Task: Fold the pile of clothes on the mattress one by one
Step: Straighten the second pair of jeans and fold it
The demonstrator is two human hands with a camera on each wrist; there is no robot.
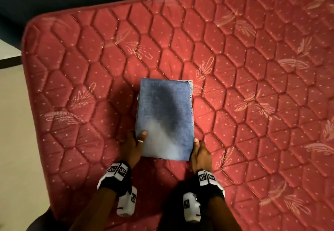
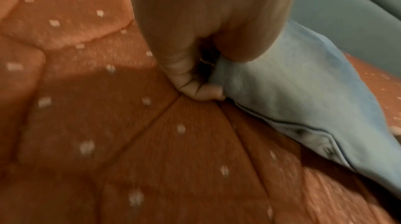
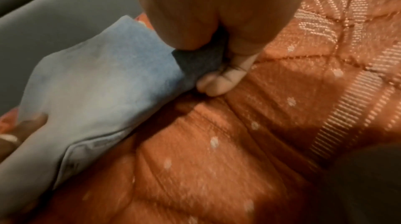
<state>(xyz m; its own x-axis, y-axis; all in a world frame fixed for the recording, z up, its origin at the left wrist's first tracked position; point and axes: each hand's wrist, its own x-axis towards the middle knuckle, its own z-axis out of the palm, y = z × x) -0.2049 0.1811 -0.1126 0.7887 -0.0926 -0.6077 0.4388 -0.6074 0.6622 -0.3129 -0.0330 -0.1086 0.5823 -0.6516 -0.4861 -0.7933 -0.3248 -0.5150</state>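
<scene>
The jeans (image 1: 165,118) are folded into a thick blue rectangle, faded pale toward the near end and darker toward the far end. They sit on the red mattress (image 1: 253,86), roughly in the middle of its near half, with the long sides running away from the person. Layered edges and a seam show along the right side and at the far right corner.

The left hand (image 1: 132,146) holds the near left corner: the thumb lies on top of the denim, with a ring on it, and the left wrist view shows the fingers (image 2: 195,88) curled under the edge against the mattress. The right hand (image 1: 198,154) clamps the near right corner the same way, thumb at the top edge, and its fingers (image 3: 217,85) are tucked beneath the fold. In the right wrist view the near end of the jeans appears slightly raised off the mattress, though blur makes this uncertain.

Both wrists carry black straps with white marker blocks (image 1: 117,170). The mattress is quilted in hexagons with white dots and pale leaf patterns. A pale floor (image 1: 16,122) lies to the left of the mattress.
</scene>
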